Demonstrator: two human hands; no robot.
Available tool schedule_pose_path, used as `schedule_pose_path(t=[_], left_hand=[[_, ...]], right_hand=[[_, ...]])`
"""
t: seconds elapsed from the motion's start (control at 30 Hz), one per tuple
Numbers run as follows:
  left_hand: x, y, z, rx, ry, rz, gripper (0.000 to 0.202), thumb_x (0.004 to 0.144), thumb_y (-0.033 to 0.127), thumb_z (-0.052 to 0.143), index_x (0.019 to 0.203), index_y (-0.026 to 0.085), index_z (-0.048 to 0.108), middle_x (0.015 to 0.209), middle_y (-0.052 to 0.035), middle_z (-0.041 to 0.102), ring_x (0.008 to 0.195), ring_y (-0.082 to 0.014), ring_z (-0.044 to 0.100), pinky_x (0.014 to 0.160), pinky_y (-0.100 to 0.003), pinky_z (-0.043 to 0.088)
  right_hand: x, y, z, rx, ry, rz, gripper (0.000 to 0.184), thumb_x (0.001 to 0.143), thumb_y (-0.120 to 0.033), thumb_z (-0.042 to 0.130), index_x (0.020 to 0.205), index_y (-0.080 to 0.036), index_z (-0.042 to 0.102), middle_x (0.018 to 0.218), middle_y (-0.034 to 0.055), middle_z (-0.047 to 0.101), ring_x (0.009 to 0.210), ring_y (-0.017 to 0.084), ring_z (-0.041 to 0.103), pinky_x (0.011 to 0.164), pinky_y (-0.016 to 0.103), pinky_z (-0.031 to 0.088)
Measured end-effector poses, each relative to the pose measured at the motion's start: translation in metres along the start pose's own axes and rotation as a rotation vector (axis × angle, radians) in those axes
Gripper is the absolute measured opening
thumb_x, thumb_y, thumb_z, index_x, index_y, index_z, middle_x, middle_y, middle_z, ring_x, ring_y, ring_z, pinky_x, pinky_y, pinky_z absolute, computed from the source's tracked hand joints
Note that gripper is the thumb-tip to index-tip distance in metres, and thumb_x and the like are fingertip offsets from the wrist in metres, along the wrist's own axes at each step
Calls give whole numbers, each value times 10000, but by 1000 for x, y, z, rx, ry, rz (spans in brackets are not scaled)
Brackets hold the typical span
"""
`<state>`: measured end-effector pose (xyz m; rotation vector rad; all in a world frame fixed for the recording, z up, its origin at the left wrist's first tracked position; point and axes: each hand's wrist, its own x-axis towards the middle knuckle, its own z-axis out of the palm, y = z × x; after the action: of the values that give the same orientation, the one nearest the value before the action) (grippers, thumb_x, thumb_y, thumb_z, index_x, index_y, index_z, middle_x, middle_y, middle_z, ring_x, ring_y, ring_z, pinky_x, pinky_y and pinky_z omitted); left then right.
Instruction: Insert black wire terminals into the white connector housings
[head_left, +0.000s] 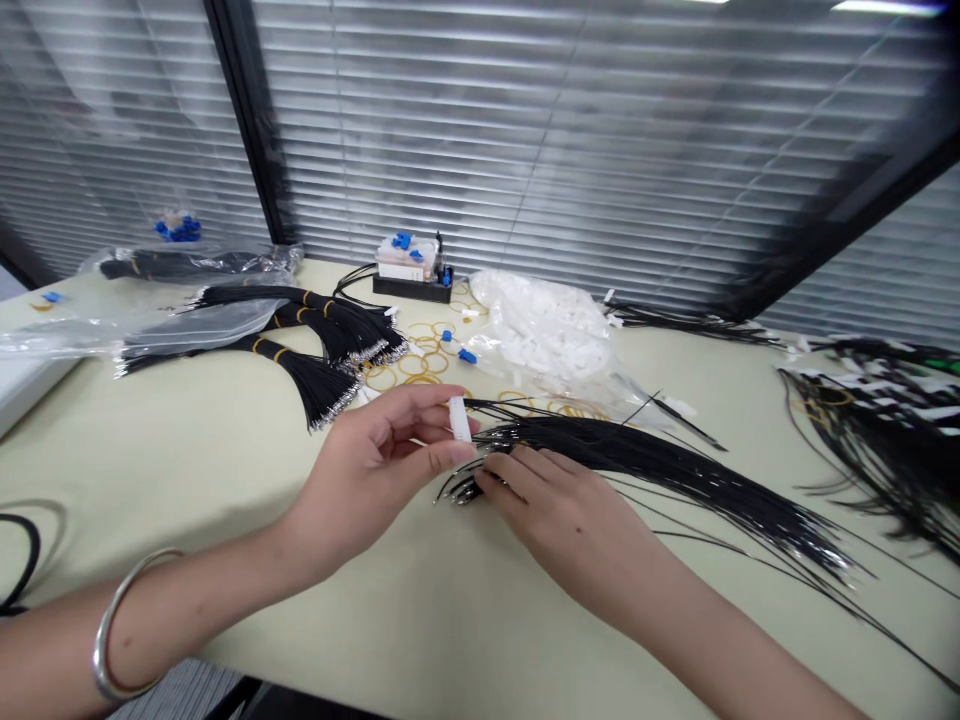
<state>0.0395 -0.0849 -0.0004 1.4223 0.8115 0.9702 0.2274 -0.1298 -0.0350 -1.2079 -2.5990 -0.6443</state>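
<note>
My left hand point(379, 465) pinches a small white plastic connector point(458, 418) between thumb and fingers, held just above the table. My right hand point(559, 510) rests on the near ends of a loose bundle of thin black wires point(660, 465), its fingertips closed on the metal-tipped ends beside the connector. The wires fan out to the right across the pale green table point(225, 500). A silver bangle point(124, 620) circles my left wrist.
Banded black wire bundles point(315, 340) lie at the back left, partly under clear plastic bags point(187, 325). Yellow rubber bands point(412, 365), a bag of white connectors point(547, 325), a black tray with blue parts point(412, 265) and more wires point(885, 420) at right surround the work spot.
</note>
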Motion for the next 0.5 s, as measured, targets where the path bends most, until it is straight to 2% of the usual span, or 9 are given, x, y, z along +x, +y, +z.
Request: schedule_pose_path(t=[0.13,0.5], left_hand=[[0,1,0,-7,-11,-3,324,743,184,698,1055,166,612,900,-10,707,840,-92,650,749,-153,530],[-1,0,0,-41,-14,-7,326,740,151,697,1054,164,610,896,5,707,825,-64,646,744,-118,522]], right_hand=[[1,2,3,22,22,-54,137,782,-49,474,723,-141,557,732,35,507,680,167,428,623,299,336],[-2,12,3,34,9,-83,148,819,-57,460,788,-131,584,829,51,534,769,173,448,709,311,358]])
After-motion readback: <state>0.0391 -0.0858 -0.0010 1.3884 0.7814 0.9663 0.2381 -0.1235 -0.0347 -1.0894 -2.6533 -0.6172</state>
